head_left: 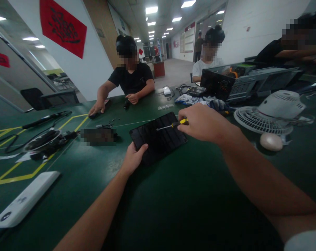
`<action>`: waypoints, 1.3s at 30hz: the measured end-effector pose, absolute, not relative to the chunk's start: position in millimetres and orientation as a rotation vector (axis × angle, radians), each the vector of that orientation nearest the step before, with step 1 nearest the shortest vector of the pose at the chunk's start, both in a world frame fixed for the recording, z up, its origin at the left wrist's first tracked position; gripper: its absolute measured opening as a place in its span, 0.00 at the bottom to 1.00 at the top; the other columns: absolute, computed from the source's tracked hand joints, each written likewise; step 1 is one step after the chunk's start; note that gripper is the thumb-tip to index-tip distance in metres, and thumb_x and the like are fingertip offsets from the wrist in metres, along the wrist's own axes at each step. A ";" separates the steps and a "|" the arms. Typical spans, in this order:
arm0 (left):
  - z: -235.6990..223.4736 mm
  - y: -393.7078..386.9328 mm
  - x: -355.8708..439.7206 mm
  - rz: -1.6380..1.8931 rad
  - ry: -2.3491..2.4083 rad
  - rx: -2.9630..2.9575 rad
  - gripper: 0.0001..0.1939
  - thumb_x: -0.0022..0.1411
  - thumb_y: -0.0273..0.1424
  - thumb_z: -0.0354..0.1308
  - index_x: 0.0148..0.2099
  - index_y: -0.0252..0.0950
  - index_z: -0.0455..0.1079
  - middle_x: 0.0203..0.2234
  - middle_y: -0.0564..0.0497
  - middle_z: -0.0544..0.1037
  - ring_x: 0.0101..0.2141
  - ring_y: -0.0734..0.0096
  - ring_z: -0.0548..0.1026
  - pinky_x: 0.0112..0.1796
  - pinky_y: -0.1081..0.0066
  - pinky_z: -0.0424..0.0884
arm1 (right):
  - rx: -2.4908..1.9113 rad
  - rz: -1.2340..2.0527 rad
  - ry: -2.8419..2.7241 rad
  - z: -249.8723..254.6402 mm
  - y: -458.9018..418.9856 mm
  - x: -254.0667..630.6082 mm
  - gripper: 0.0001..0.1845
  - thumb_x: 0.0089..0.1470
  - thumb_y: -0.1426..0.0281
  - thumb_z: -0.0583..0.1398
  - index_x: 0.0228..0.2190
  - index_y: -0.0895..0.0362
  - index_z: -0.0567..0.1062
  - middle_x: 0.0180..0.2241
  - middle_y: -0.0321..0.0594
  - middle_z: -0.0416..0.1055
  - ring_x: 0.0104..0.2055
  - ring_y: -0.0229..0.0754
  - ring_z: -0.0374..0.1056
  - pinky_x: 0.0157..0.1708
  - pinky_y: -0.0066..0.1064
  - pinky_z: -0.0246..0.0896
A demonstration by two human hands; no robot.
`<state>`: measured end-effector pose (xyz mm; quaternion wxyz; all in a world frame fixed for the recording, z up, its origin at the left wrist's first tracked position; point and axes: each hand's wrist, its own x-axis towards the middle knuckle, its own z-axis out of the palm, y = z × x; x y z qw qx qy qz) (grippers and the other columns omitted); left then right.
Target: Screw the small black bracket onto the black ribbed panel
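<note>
A flat dark rectangular panel, like a tablet (160,139), lies tilted in front of me at the middle of the view. My left hand (134,157) grips its lower left edge, with the thumb on the upper face. In my right hand (200,122) is a screwdriver (180,122) with a yellow and black handle. Its metal shaft points left, over the dark face of the panel. Whether the tip touches the surface, I cannot tell. The right fingers are wrapped round the handle and partly hidden behind the hand.
A green table (95,195) spreads all round. To the left lie a white oblong device (27,198) and cables (43,141). On the right stand a white fan (268,111), a pale mouse (271,142) and a computer case (252,83). Across the table sits a person in black (132,78).
</note>
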<state>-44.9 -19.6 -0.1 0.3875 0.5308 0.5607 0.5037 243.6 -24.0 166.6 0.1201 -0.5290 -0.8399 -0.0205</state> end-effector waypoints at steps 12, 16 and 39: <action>5.3 -23.9 -41.8 1.277 1.417 1.330 0.30 0.55 0.44 0.71 0.56 0.34 0.75 0.52 0.41 0.84 0.54 0.47 0.81 0.57 0.50 0.75 | -1.601 -0.001 -2.468 169.0 -20.9 247.5 0.23 0.64 0.54 0.57 0.43 0.58 0.82 0.41 0.54 0.80 0.43 0.56 0.75 0.38 0.41 0.61; 7.3 -24.6 -41.2 1.257 1.418 1.327 0.30 0.55 0.46 0.72 0.54 0.35 0.76 0.50 0.41 0.85 0.53 0.46 0.82 0.55 0.49 0.77 | -1.481 -0.025 -2.404 174.9 -21.5 261.8 0.19 0.55 0.61 0.65 0.47 0.56 0.79 0.39 0.46 0.80 0.37 0.49 0.72 0.35 0.37 0.56; 2.9 -21.6 -39.9 1.292 1.388 1.388 0.32 0.57 0.46 0.71 0.58 0.35 0.73 0.55 0.40 0.83 0.56 0.46 0.80 0.59 0.47 0.75 | -1.455 -0.090 -2.386 174.2 -23.8 259.2 0.15 0.56 0.60 0.66 0.41 0.55 0.83 0.42 0.48 0.81 0.43 0.54 0.74 0.41 0.41 0.61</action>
